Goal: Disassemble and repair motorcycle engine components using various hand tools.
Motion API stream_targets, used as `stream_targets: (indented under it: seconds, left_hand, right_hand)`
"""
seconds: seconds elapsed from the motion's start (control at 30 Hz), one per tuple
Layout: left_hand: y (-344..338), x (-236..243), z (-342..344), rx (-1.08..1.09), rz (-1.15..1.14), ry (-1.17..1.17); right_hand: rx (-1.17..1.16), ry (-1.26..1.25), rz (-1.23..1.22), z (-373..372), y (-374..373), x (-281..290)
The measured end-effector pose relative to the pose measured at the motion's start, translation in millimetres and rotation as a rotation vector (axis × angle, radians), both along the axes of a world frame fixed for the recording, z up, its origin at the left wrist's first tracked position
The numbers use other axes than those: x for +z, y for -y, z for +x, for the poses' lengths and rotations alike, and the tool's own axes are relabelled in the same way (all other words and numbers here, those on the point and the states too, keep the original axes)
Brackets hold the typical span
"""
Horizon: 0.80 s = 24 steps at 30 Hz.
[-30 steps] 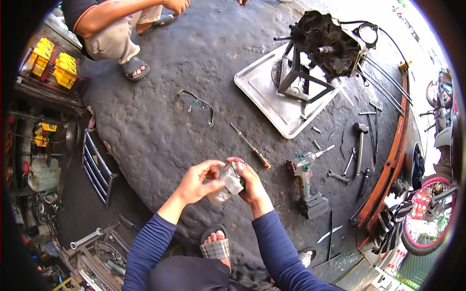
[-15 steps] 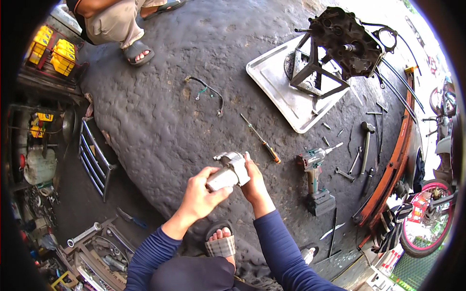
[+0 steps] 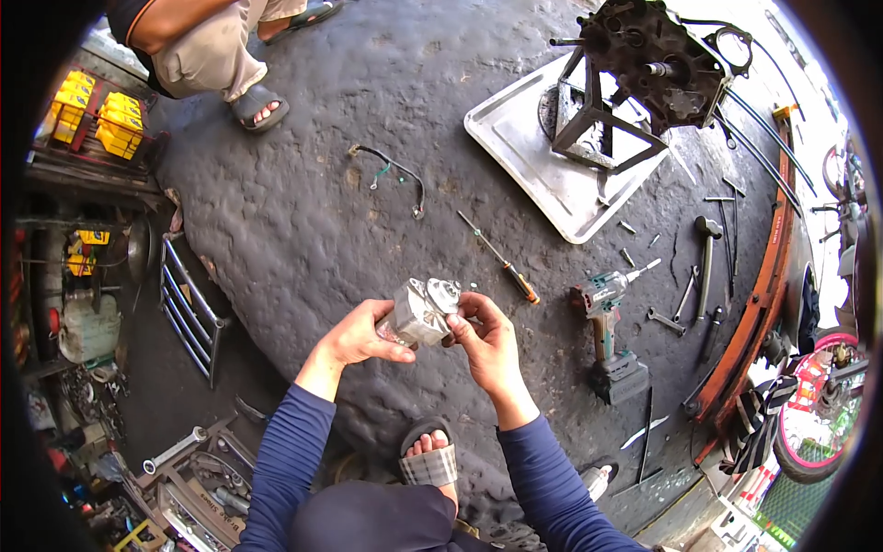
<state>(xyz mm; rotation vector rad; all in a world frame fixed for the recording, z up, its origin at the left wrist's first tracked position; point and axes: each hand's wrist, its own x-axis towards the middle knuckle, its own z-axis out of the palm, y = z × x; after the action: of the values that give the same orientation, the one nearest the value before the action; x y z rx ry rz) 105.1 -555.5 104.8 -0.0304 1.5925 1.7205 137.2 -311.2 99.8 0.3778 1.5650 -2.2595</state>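
Note:
Between my two hands is a silver cast-metal part, blocky with a rounded, lugged end; its exact kind I cannot make out. My left hand cups its left side, the thumb stretched along below it. On the other side, my right hand pinches the rounded end between thumb and fingers. The part is held up above the dark, rough ground. Beyond it lie a screwdriver with an orange and black handle and a short black cable with a green wire.
A dark engine block rests on a metal stand over a silver tray. Right of me are a cordless drill, a hammer, wrenches and bolts. Another person's sandalled foot is at upper left. A parts box stands lower left.
The silver part has been turned in my hands, so its lugged end now faces up and right. My left hand has loosened and shifted left; my right fingers have curled round the end.

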Motion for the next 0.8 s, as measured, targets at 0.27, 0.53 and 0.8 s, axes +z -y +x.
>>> stream_targets:
  seconds: [0.27,0.53,0.8]
  left_hand:
    - [-18.9,-48.7,-17.8,-0.029,-0.835,-0.732]
    - [-8.4,-77.5,-6.6,-0.069,-0.949,-0.865]
    - [-6.4,-62.3,-3.0,-0.082,-0.982,-0.774]
  right_hand:
    - [0.116,-0.098,0.35,-29.7,-8.4,-78.5]
    - [0.155,-0.055,0.816,-179.6,35.5,-95.4]
    - [0.241,0.263,0.337,-205.6,65.4,-101.8]
